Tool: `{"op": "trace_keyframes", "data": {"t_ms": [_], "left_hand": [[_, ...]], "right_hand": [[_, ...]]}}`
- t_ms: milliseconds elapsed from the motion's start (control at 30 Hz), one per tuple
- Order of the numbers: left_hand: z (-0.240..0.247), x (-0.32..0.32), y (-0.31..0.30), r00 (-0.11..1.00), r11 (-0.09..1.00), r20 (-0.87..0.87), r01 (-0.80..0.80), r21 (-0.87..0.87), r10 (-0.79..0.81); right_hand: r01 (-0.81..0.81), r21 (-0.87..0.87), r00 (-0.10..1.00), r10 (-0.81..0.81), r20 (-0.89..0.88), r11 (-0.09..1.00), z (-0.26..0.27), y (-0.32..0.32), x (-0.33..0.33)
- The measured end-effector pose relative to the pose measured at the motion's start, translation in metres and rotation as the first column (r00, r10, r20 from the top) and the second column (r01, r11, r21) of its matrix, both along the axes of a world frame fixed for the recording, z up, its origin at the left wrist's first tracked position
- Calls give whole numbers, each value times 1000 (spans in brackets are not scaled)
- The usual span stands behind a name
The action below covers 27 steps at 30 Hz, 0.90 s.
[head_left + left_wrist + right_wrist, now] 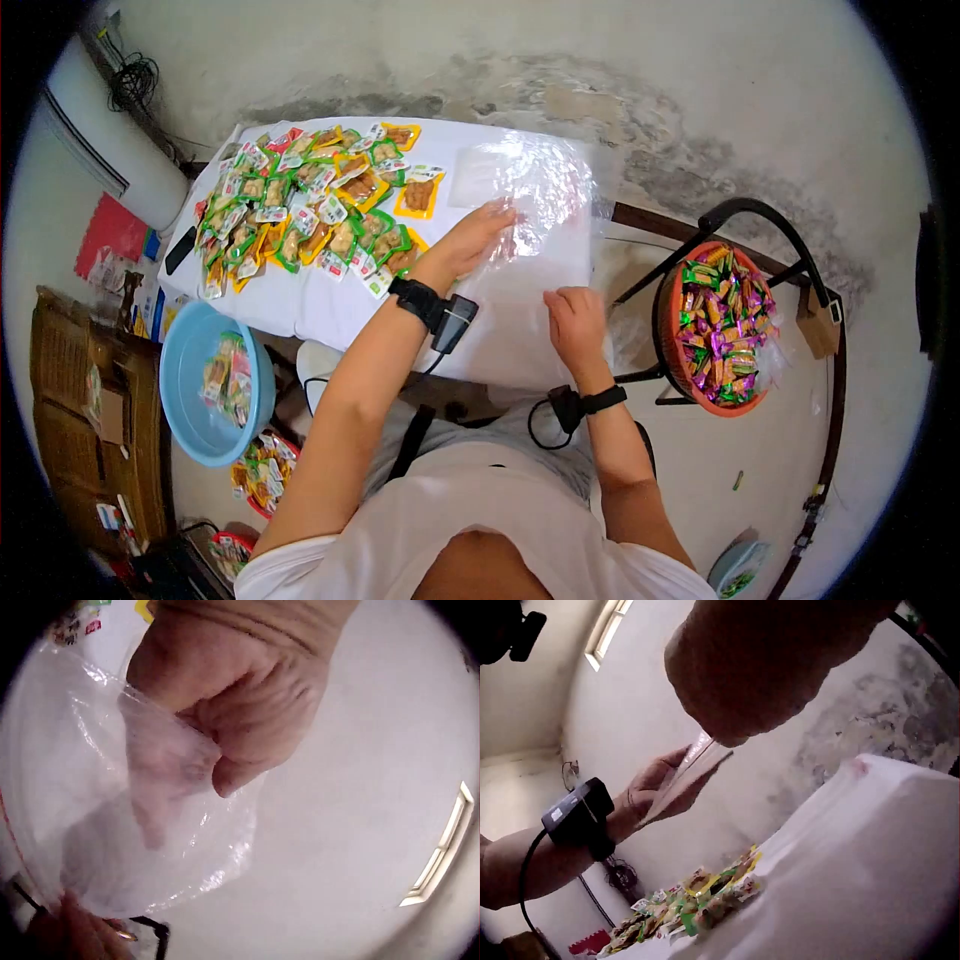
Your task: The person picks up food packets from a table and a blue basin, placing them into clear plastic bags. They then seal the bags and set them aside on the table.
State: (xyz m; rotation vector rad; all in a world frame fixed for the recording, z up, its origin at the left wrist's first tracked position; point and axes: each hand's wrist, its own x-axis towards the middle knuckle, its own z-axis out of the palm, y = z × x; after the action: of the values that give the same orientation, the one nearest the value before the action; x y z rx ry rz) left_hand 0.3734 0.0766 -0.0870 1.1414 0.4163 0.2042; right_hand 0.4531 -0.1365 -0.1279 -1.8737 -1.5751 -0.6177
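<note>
A clear plastic bag (545, 215) spans the space between both hands above the white-covered table (350, 318). My left hand (478, 240) holds it near its edge, the film passing between thumb and fingers. In the left wrist view, clear film (97, 817) covers the left fingers (150, 825) while the thumb stays outside. A corner of the bag is pinched by my right hand (578, 322), which shows at the lower left of the left wrist view. From the right wrist, the bag looks like a thin slanting sheet (694, 769).
Several small snack packets (300, 210) are heaped on the table's left half. A phone (181, 250) lies at its left edge. To the left stands a blue basin (180, 400) holding packets. An orange basket (672, 340) of wrapped snacks stands on the right, beside a black chair frame (780, 225).
</note>
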Motion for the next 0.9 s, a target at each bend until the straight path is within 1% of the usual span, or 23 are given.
{"op": "trace_keyframes", "data": {"t_ms": [33,67,100,133,167,200,267,300,367,400,467,600,667,700,767,800,867,900], "left_hand": [[-9,2,-1,972,979,-134,-184,84,194],[-20,-2,-3,968,977,-138,-198,84,208],[-34,-11,-10,912,918,-137,-366,154,386],[-51,-21,-15,826,826,-120,-517,225,551],[-83,-35,-18,835,844,-164,-489,220,526],[-111,-51,-27,842,863,-208,-458,213,498],[-120,-74,-70,848,865,-194,-501,7,493],[-120,-80,-81,843,861,-200,-509,8,500],[-117,-86,-95,909,924,-217,-377,-67,355],[-113,-83,-97,908,922,-217,-381,-68,359],[-104,-75,-97,895,907,-230,-411,-90,383],[-114,-68,-88,899,914,-203,-404,-43,388],[-114,-67,-89,869,885,-228,-462,-54,440],[-116,-68,-88,868,885,-226,-463,-53,441],[-121,-72,-88,880,894,-202,-446,-40,430],[-122,-74,-88,879,893,-201,-447,-39,432],[-125,-79,-87,867,879,-201,-475,-51,456],[-125,-82,-87,867,878,-200,-475,-51,457]], "right_hand": [[21,-12,989,-23,-145,1000,-10,4,-1],[37,-29,956,-43,-289,999,-20,9,-3],[21,-27,955,-28,-295,999,-31,12,-6],[40,-26,903,-48,-427,999,-43,14,-7],[61,-30,832,-67,-550,998,-50,15,-9],[49,-28,831,-56,-554,998,-52,16,-12],[62,-120,763,-124,-634,991,-57,18,-20],[52,-122,760,-119,-639,991,-58,19,-24],[19,-99,747,-80,-660,995,-56,20,-30],[15,-100,748,-77,-659,995,-59,20,-31],[-35,-63,788,-11,-615,997,-68,21,-33],[-71,-50,823,30,-567,996,-62,21,-41],[-56,-27,738,23,-674,998,-70,22,-43],[-57,-26,739,24,-674,998,-70,22,-44],[-27,64,703,65,-708,998,-69,24,-46],[-29,66,704,67,-707,997,-69,25,-46],[24,56,614,30,-788,998,-69,26,-43],[23,58,615,31,-788,998,-63,27,-43]]}}
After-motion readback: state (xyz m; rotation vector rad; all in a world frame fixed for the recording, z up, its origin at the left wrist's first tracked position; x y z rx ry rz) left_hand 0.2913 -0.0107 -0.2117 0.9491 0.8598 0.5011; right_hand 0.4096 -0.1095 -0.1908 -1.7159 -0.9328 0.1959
